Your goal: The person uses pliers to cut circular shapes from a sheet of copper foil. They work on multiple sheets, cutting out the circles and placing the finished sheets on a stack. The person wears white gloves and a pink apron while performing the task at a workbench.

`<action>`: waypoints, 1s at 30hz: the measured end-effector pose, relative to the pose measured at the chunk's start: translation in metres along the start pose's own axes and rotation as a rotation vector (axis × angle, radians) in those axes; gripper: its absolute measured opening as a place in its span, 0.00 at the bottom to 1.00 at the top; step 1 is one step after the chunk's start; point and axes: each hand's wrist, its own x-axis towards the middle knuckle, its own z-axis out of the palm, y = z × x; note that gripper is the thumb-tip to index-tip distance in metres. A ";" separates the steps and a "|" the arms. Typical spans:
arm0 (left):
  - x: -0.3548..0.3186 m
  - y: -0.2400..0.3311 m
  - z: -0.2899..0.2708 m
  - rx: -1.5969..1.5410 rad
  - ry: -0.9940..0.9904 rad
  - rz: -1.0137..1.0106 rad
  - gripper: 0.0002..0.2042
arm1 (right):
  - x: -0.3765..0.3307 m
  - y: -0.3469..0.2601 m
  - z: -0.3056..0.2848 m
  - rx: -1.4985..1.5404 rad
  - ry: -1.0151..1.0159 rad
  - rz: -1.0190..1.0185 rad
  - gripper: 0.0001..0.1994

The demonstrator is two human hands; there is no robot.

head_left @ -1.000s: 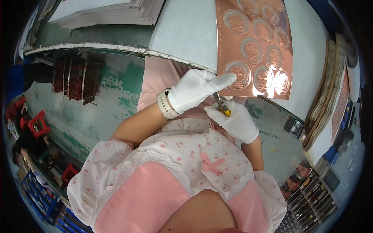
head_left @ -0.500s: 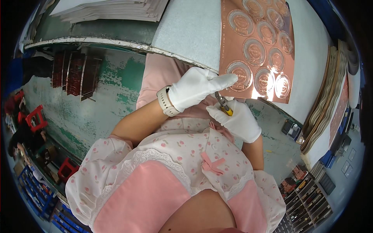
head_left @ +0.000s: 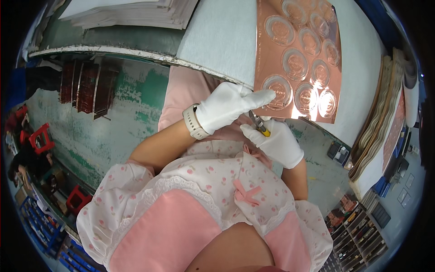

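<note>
A shiny copper-coloured sheet [head_left: 299,47] with rows of raised round emblems lies on the worktable, its near edge jutting past the table. My left hand [head_left: 226,109], in a white glove with a pale watch at the wrist, grips the sheet's near left corner. Its thumb lies on top by an emblem; the fingers below are partly hidden. In my right hand [head_left: 278,143], also gloved in white, is a utility knife [head_left: 259,124] with a grey metal front and a yellow-and-black handle. Its tip points up toward the left hand, just below the sheet's near edge.
White padding [head_left: 217,43] covers the worktable under the sheet. A stack of papers [head_left: 136,13] lies at the far left. Bundled sheets [head_left: 380,118] stand at the right. A rack [head_left: 88,86] and red stools [head_left: 42,138] are on the floor to the left, near other people.
The copper sheet has shifted slightly left and toward me, and its reflections have changed. Both hands keep their holds, with only small movements.
</note>
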 end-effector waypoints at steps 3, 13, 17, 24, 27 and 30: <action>-0.006 0.008 0.006 -0.057 0.000 0.005 0.19 | -0.001 -0.003 -0.001 -0.021 -0.007 0.022 0.14; -0.005 0.007 0.005 -0.055 -0.021 0.027 0.18 | -0.001 0.001 -0.002 -0.031 0.015 -0.074 0.15; -0.002 0.005 0.000 0.069 -0.029 -0.020 0.19 | -0.001 0.007 0.000 0.003 0.039 -0.093 0.16; -0.003 0.001 0.000 0.128 -0.038 0.136 0.18 | 0.001 0.016 0.003 -0.014 0.084 -0.158 0.17; -0.005 0.009 0.003 0.048 -0.011 -0.002 0.19 | 0.002 0.016 0.003 -0.017 0.075 -0.127 0.17; -0.007 0.012 0.006 0.009 0.010 -0.028 0.19 | 0.002 0.016 0.003 -0.038 0.096 -0.147 0.16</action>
